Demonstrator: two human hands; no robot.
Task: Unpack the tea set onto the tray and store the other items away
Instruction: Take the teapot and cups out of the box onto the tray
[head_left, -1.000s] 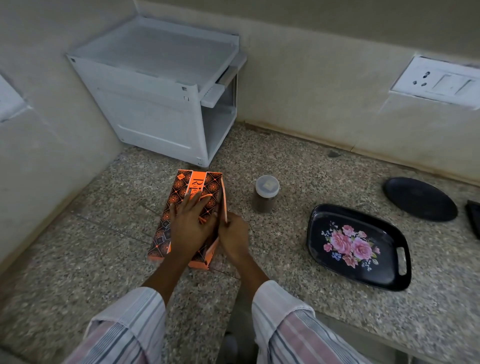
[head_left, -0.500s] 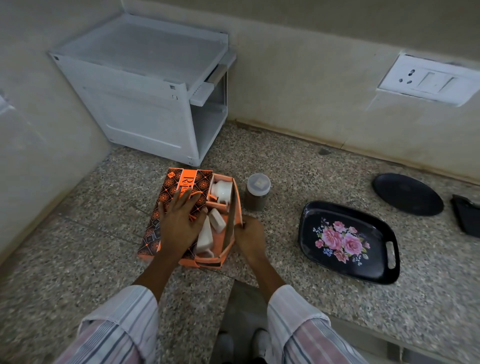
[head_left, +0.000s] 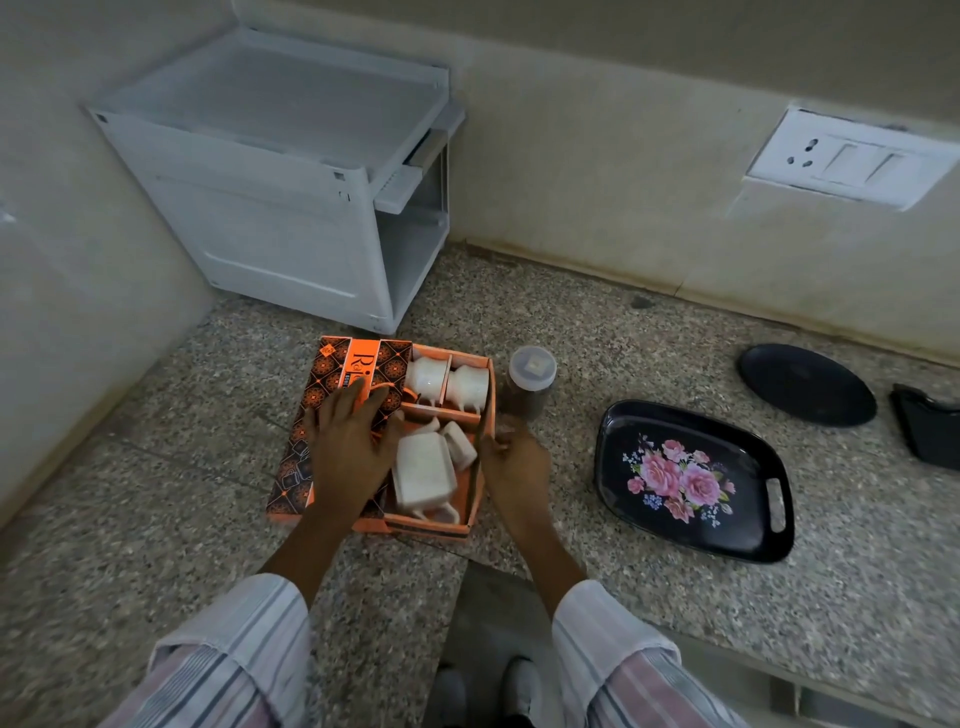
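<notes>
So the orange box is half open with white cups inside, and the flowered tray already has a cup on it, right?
Not quite. The head view shows the flowered tray bare; no cup is on it yet. The rest holds: the orange box is half open, with white cups inside.

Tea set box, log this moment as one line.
tea set box: half open | left hand: on lid | right hand: at side | tray: bare

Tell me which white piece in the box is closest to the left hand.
The large rectangular piece in the front compartment, beside the left hand; two cups sit behind.
</notes>
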